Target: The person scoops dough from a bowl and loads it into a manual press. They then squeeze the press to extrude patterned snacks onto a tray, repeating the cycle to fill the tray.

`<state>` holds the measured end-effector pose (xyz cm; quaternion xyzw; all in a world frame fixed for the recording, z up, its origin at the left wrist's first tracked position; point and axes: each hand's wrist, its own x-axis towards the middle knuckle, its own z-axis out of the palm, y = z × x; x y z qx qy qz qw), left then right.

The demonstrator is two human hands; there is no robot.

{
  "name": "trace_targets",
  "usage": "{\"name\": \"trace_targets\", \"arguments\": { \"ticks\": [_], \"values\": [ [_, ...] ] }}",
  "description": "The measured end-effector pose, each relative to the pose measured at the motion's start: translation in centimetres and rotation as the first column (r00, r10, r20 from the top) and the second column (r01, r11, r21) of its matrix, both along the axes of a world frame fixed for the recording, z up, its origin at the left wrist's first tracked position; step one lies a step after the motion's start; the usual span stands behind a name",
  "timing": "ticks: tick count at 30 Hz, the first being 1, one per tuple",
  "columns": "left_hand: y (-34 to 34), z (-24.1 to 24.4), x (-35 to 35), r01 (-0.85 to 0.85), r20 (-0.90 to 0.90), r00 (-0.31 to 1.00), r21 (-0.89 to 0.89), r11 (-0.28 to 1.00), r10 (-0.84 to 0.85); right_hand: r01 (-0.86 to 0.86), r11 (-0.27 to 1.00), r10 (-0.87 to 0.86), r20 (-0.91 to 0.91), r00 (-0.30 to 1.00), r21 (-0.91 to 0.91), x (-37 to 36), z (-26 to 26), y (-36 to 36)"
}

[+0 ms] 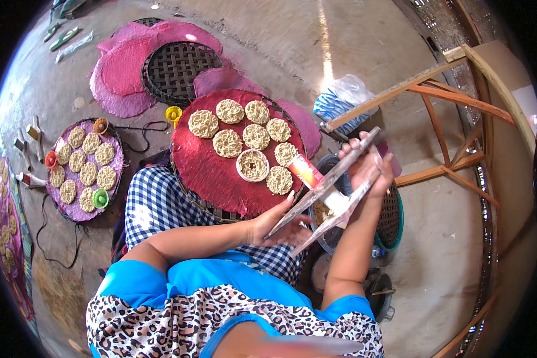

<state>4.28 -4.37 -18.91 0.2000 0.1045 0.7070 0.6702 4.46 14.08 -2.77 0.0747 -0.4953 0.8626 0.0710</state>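
Note:
Both hands hold a two-bar wooden hand press (355,154), slanted over the right edge of a red cloth-covered round tray (206,179). My right hand (371,170) is wrapped around the bars' upper ends. My left hand (277,223) grips the lower end of the upper bar. A cylinder with a red-and-orange printed wrap (306,171) sticks out from the upper bar. Between the bars shows a white plunger (335,201). Several flat rounds of pale noodle strands (228,143) lie on the cloth. One sits inside a whitish ring (238,169), its centre open.
Left stands a smaller purple-covered tray (84,154) of noodle rounds, with a green plastic mould (100,198) on it. Behind are a woven tray (183,67) and pink cloths (121,67). A basin (324,239) sits under the press. A wooden frame (465,103) stands right.

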Motion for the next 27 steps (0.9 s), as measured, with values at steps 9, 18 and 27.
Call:
{"name": "trace_targets", "arguments": {
  "ticks": [9, 18, 27],
  "values": [
    [0.8, -0.8, -0.1, 0.263, 0.444, 0.741, 0.497, 0.827, -0.503, -0.059, 0.997, 0.071, 0.476, 0.876, -0.039, -8.5, -7.0, 1.9],
    [1.4, -3.4, -1.1, 0.161, 0.54, 0.756, 0.395, 0.904, -0.37, 0.002, 0.97, -0.182, 0.721, 0.669, 0.243, -13.4, -11.9, 2.4],
    [2.1, -3.2, -0.2, 0.216, 0.544, 0.749, 0.34, 0.915, -0.379, 0.057, 0.963, -0.241, 0.744, 0.623, 0.264, -12.4, -10.8, 2.0]
  ]
}}
